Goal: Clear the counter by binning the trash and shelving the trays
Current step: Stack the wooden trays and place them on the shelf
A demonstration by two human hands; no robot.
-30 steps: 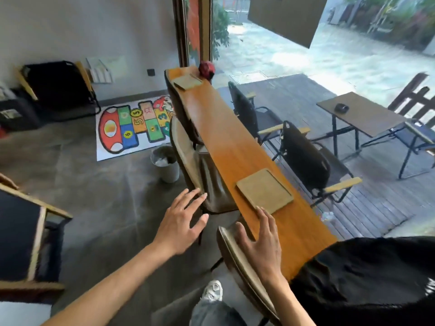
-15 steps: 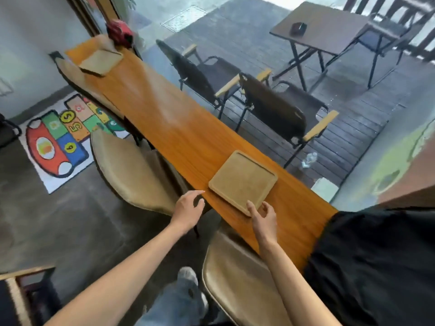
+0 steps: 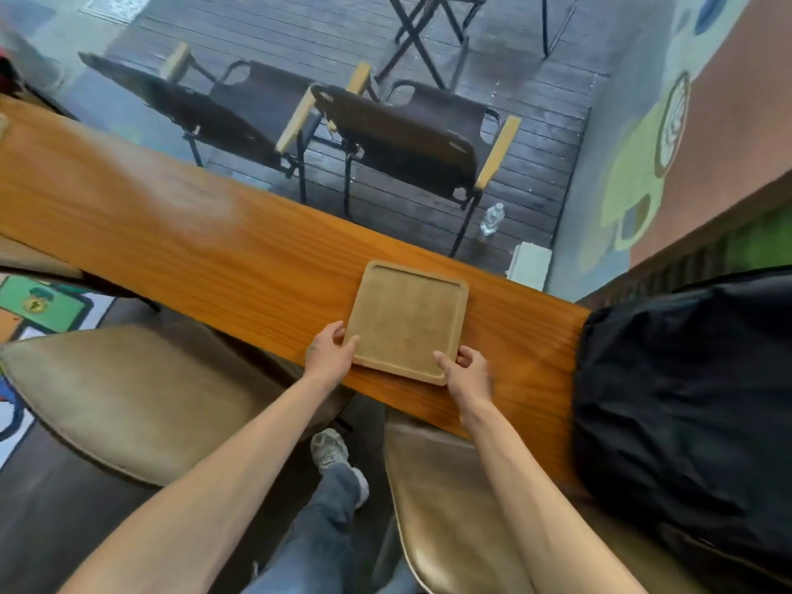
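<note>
Head camera, one view only, looking steeply down over the counter edge.

I see everything from a single wide-angle camera on the person's head, tilted forward and down, so their own forearms run up from the bottom of the frame to the wooden counter (image 3: pixel 180 233), which crosses the picture on a slant from upper left to right. The counter's near edge sits close under the lens; beyond its far edge I look down on the dark chairs (image 3: pixel 403 135) on the decking (image 3: pixel 527 135) outside. Straight lines bow toward the borders, as a wide lens does. With no second view, nothing is shared between cameras.
</note>
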